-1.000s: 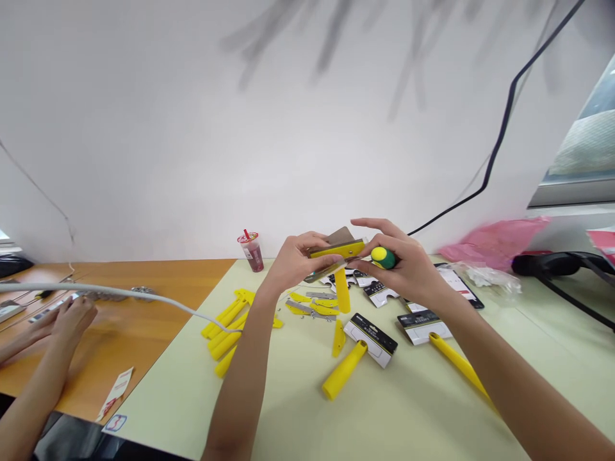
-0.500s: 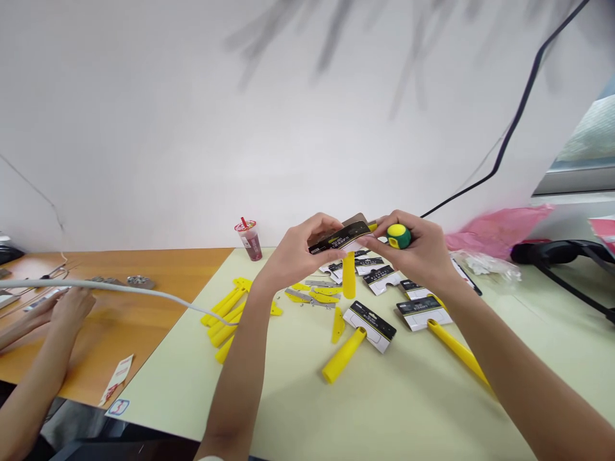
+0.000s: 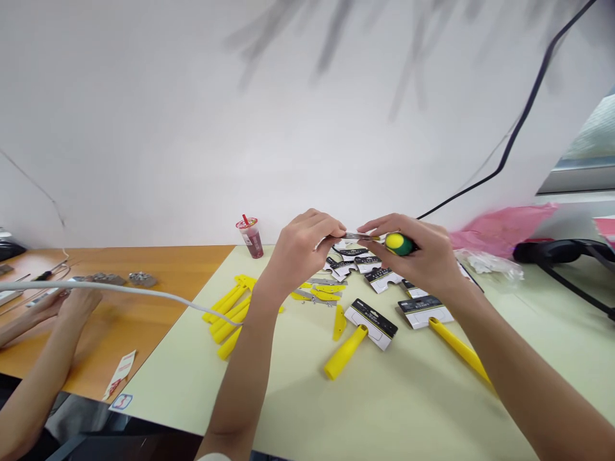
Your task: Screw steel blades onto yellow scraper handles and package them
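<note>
My left hand [image 3: 302, 256] and my right hand [image 3: 413, 253] meet above the table. My right hand is shut around a screwdriver with a round green and yellow handle [image 3: 398, 244]. My left hand pinches a thin flat metal-edged piece [image 3: 356, 236], seen nearly edge-on, and its other parts are hidden by my fingers. The screwdriver's tip is hidden at the meeting point of my hands. Below them lie yellow plastic scraper handles [image 3: 225, 326], grey metal blades [image 3: 312, 282] and black-and-white card packaging [image 3: 372, 326].
The pale green table [image 3: 384, 403] meets a wooden desk [image 3: 144, 326] on the left, where a co-worker's hands [image 3: 72, 307] work near metal parts under a white cable [image 3: 144, 294]. A drink cup [image 3: 250, 238] stands at the back; a pink plastic bag [image 3: 502, 230] lies right.
The held piece has turned from showing its face to nearly edge-on. The yellow handle hanging below my hands no longer shows. My hands have drawn closer together, and the view has shifted slightly.
</note>
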